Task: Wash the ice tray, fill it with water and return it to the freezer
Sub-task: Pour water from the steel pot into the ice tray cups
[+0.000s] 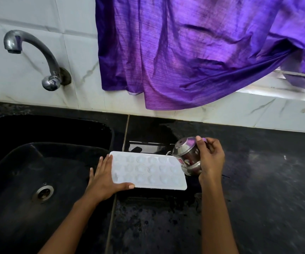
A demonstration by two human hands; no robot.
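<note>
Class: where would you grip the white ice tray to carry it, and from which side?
Grip its short ends, from left and right. The ice tray lies flat, long, shallow, cells upward, so end grips should keep it level; the left hand touches one end.

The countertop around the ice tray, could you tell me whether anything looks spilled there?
Yes: a glossy wet patch spreads on the black countertop behind the ice tray, near the tilted steel cup in the right hand.
</note>
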